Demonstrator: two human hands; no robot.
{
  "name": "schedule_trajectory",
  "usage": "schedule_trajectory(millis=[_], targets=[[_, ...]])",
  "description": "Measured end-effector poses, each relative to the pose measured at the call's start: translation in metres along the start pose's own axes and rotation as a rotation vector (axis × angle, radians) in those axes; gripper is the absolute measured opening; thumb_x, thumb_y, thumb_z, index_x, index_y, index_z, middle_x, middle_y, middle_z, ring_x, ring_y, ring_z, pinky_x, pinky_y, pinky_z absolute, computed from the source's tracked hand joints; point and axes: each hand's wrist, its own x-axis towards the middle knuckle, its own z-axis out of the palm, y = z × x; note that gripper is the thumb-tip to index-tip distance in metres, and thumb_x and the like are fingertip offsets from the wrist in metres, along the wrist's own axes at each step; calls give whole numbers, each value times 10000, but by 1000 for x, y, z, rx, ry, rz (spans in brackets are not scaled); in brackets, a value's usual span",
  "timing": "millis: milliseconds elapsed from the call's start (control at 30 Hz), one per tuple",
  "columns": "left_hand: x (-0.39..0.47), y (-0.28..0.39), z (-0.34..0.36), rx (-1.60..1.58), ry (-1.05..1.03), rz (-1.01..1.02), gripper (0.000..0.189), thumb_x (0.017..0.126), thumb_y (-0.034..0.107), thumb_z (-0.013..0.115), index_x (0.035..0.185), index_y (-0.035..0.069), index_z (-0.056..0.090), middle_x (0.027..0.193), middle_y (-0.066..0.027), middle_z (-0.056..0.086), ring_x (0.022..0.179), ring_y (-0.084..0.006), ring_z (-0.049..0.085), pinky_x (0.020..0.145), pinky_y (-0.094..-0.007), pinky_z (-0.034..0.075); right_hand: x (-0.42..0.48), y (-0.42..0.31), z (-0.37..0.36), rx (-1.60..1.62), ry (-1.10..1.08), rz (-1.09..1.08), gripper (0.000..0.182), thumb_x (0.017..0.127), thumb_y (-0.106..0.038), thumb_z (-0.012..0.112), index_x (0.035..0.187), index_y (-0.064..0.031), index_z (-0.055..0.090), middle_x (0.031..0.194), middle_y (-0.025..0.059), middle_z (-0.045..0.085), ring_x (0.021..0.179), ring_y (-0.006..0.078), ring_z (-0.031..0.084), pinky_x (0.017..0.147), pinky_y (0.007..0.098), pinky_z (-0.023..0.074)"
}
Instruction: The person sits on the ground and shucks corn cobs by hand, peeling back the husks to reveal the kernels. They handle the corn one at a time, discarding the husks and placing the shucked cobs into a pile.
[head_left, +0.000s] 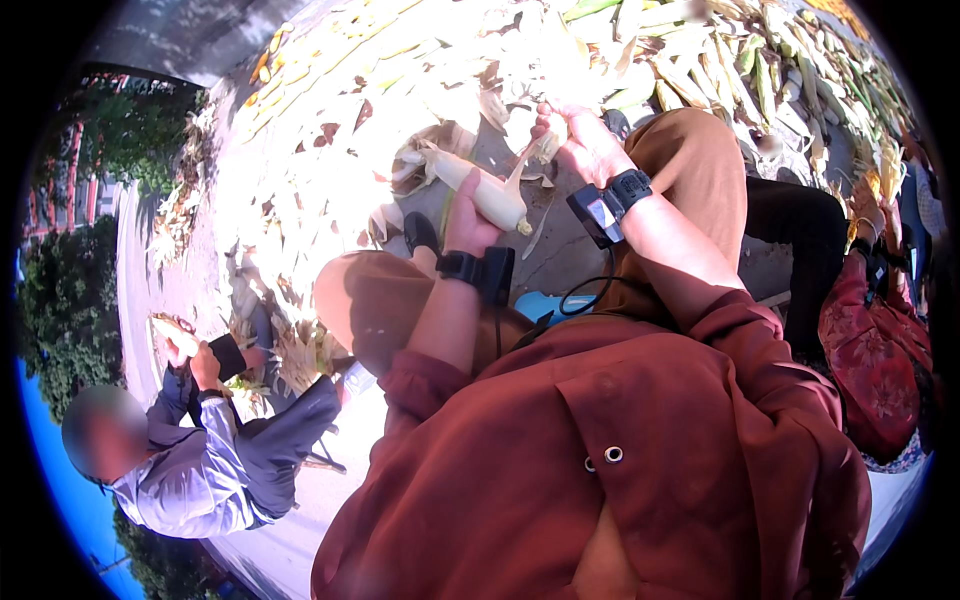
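Note:
My left hand is wrapped around a pale ear of corn, with the thumb lying along its upper side. The ear is tilted, its loose husk tip to the upper left and its stalk stub to the lower right. From the stub end a strip of corn husk runs up to my right hand. My right fingers are closed around the strip's upper part, in bright sunlight. Each wrist wears a black strapped device. Both hands are above the ground between my knees.
Sunlit loose husks cover the ground ahead and to the left. Unhusked corn is heaped at the upper right, and yellow cobs lie at the upper left. A seated person works at left; another person's patterned sleeve is at right.

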Motion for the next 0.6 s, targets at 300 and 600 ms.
schedule_trajectory(millis=[300,600], targets=[[3,30,-17,-64,83,111,377,877,361,561,1051,39,470,923,-147,582,854,-285,595,813,-442,505,-8,-6,14,-5,197,-179,242,981,-135,369,1115,44,461,997,146,576,849,230,605,739,369,543],[-3,19,-8,-77,-8,36,419,876,316,571,1127,5,446,982,-155,577,903,-308,594,821,-437,505,-12,60,-21,-351,-97,319,373,956,-182,480,1238,58,437,1122,176,574,909,229,620,802,335,526]])
